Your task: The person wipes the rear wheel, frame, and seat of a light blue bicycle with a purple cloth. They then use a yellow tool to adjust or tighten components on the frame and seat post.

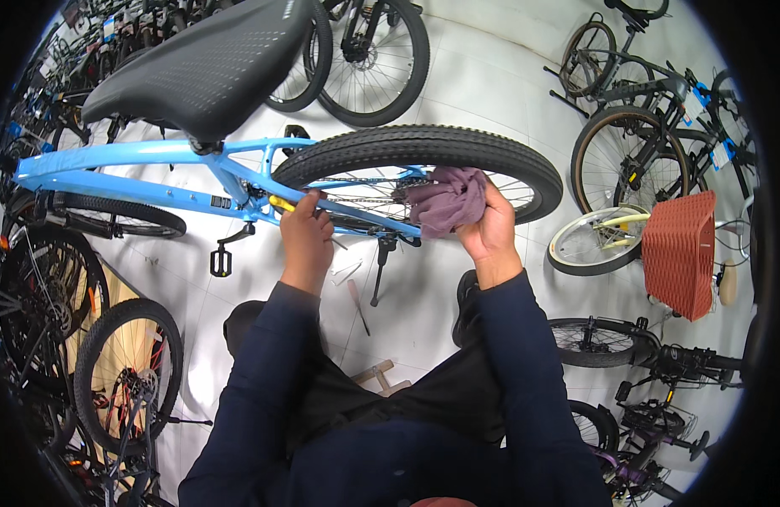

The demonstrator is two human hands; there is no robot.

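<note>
A light blue bicycle [111, 165] with a black saddle [204, 72] stands in front of me, its rear wheel [423, 148] to the right. My left hand [305, 232] grips a yellow-handled tool [280, 204] held against the frame's lower stay. My right hand [491, 228] holds a bunched purple-grey rag [447, 201] pressed against the rear hub area inside the wheel. Both my forearms are in dark blue sleeves.
Loose tools [354, 300] lie on the white floor below the bike, beside its kickstand [380, 270]. Many other bicycles stand around: black ones at left, a cream-wheeled one with a red basket [681, 249] at right, more at the top.
</note>
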